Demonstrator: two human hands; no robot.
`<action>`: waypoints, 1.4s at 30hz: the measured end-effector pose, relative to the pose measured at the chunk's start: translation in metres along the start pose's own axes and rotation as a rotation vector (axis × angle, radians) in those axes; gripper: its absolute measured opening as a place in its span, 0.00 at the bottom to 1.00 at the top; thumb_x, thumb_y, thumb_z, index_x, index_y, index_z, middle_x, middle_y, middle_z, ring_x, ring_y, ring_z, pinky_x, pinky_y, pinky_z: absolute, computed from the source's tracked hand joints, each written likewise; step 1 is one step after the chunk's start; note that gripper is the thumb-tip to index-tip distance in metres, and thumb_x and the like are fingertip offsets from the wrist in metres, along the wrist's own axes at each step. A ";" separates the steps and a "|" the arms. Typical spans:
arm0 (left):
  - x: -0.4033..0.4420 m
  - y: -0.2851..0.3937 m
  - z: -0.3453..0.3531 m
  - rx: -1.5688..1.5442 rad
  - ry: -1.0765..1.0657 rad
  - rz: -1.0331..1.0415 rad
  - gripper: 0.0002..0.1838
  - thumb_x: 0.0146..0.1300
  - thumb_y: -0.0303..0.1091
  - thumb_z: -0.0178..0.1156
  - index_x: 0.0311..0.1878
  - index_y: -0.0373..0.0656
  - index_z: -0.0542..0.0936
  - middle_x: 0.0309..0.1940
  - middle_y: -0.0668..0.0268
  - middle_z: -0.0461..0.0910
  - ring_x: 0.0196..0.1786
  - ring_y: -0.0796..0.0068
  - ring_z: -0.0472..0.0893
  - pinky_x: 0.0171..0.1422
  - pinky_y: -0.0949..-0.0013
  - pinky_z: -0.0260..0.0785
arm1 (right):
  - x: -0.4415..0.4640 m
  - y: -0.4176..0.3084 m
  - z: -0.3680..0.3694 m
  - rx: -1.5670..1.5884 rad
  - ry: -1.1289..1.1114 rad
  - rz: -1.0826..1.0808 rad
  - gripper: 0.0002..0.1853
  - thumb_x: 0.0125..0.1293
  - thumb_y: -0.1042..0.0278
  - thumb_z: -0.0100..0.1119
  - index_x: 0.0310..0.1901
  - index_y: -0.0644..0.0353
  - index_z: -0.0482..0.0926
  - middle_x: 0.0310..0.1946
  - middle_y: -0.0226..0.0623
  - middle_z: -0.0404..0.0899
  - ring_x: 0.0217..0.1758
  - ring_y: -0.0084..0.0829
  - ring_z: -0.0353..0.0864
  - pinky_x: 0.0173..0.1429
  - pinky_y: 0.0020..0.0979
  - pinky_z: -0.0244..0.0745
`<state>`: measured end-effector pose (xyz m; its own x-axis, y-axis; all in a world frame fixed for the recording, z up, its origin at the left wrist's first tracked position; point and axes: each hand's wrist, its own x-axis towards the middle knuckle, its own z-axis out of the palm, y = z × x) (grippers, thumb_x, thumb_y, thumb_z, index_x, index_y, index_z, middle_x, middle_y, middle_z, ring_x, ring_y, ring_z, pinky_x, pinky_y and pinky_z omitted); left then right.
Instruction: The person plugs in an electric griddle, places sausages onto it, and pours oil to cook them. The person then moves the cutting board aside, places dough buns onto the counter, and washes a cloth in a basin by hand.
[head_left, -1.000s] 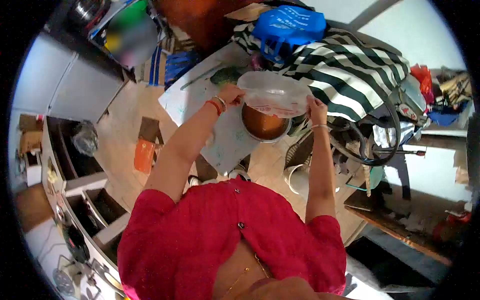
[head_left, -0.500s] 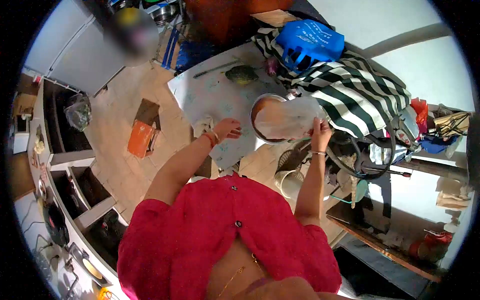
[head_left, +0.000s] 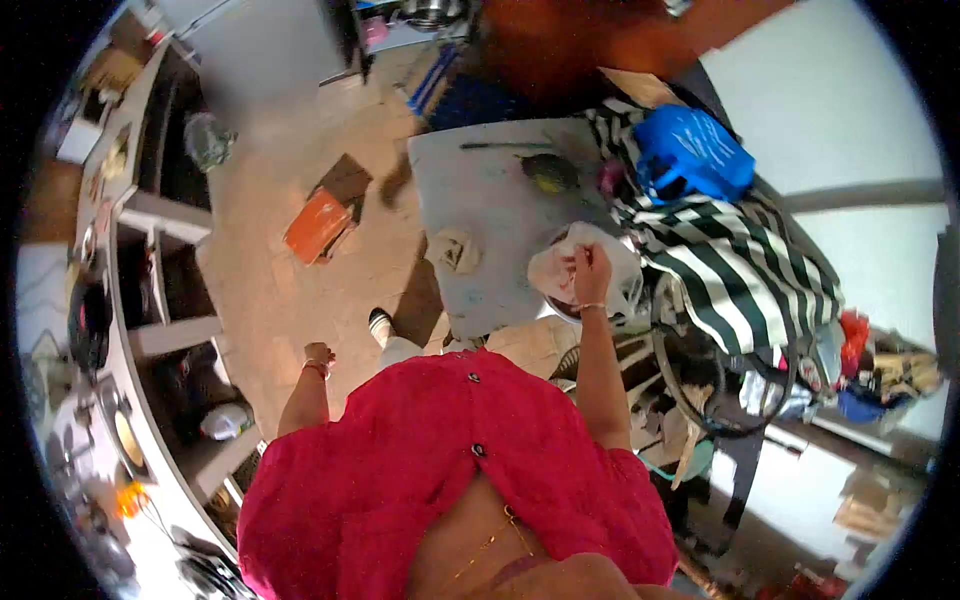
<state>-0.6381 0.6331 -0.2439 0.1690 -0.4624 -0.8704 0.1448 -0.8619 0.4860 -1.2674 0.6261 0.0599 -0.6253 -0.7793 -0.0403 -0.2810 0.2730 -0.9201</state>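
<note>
My right hand (head_left: 592, 274) is closed on a thin translucent plastic bag (head_left: 550, 272), its fingertips pinched over the crumpled film. The bag lies over a metal bowl (head_left: 562, 314), whose rim shows only at the lower edge. Something reddish shows near the fingers; I cannot make out what it is. Away from the table, my left hand (head_left: 320, 355) hangs low at my left side over the floor. It is small and blurred, so its finger shape is unclear. Nearest to the bowl on the table (head_left: 490, 215) are a crumpled pale cloth (head_left: 456, 250) and a dark green gourd-like thing (head_left: 550, 172).
A blue bag (head_left: 695, 155) rests on a black-and-white striped cloth (head_left: 740, 270) right of the table. An orange box-like stool (head_left: 319, 226) stands on the tiled floor. Open shelves (head_left: 180, 290) line the left side. A dark hoop (head_left: 665, 370) leans at the right.
My left hand has moved from above the table down to my left side. My right hand has shifted inward, bringing the plastic bag bunched over the bowl. The view has turned and slid left.
</note>
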 end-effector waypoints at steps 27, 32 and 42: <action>-0.102 0.035 -0.228 -0.407 0.378 0.266 0.15 0.62 0.35 0.56 0.48 0.37 0.76 0.35 0.64 0.80 0.33 0.71 0.81 0.34 0.70 0.74 | -0.083 -0.056 0.466 -0.465 -1.073 0.011 0.13 0.64 0.59 0.50 0.38 0.61 0.76 0.31 0.38 0.77 0.30 0.32 0.76 0.36 0.33 0.73; -0.099 0.032 -0.225 -0.254 0.335 0.213 0.16 0.61 0.36 0.57 0.49 0.38 0.77 0.36 0.62 0.81 0.34 0.73 0.82 0.35 0.71 0.75 | -0.096 -0.069 0.553 -0.657 -1.268 -0.034 0.13 0.64 0.59 0.50 0.35 0.61 0.76 0.29 0.38 0.77 0.29 0.33 0.76 0.35 0.34 0.73; -0.038 -0.063 -0.291 -0.379 0.650 0.007 0.07 0.54 0.34 0.56 0.32 0.45 0.81 0.33 0.59 0.83 0.35 0.67 0.83 0.35 0.65 0.74 | -0.048 -0.054 0.762 -1.295 -1.734 -0.706 0.13 0.64 0.59 0.48 0.31 0.60 0.76 0.25 0.38 0.77 0.27 0.34 0.76 0.33 0.35 0.73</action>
<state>-0.3698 0.7659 -0.2183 0.6956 -0.1499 -0.7026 0.4478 -0.6742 0.5872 -0.6679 0.2191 -0.1855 0.5715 -0.2712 -0.7745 -0.7127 -0.6318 -0.3048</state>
